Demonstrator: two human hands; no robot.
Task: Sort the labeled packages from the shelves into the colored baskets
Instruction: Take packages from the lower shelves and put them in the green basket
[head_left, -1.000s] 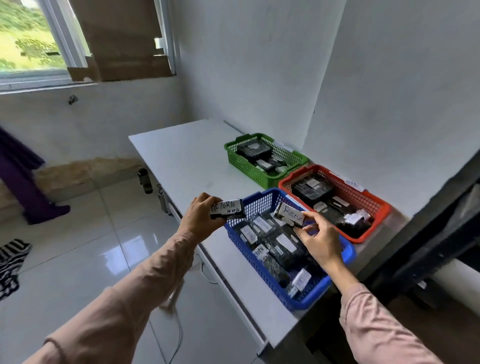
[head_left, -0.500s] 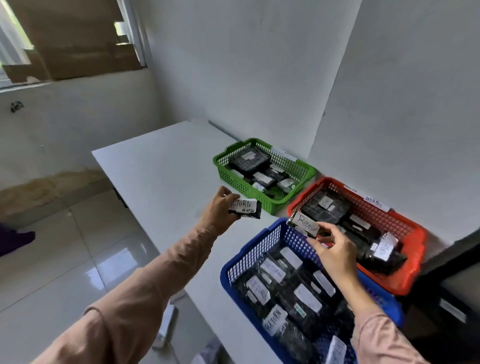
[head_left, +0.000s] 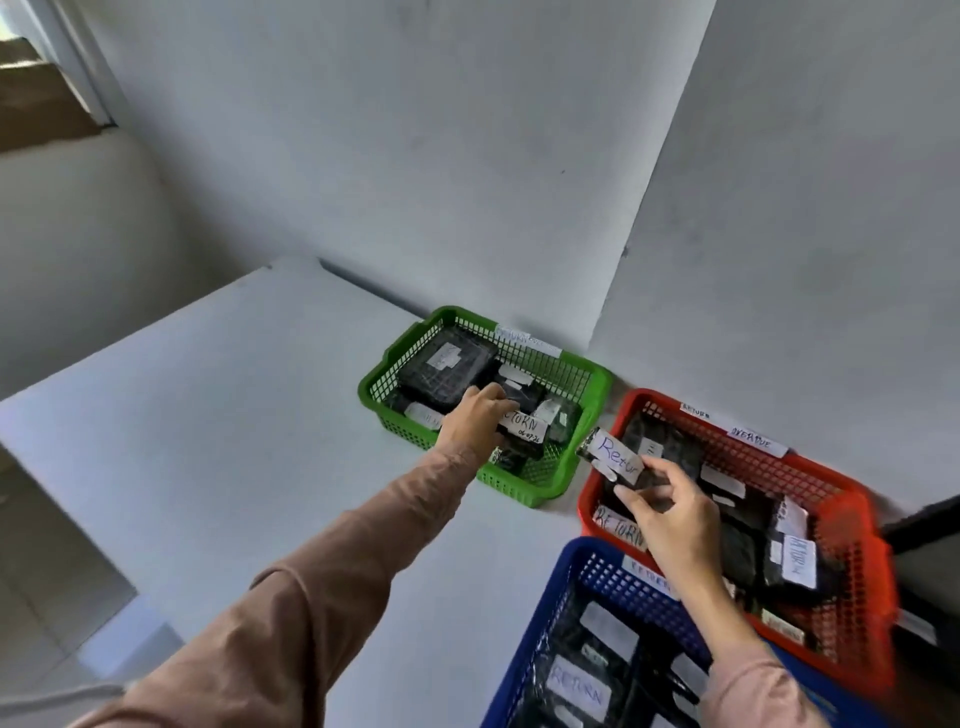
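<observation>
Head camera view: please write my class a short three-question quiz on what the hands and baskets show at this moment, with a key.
1. True or false: the left hand holds the dated package over the green basket.
2. The right hand holds the blue-ink package above a corner of: A green basket; B red basket; C no basket.
3. Fill in: the blue-ink package's label reads ____.
Key: 1 true; 2 B; 3 Return.
</observation>
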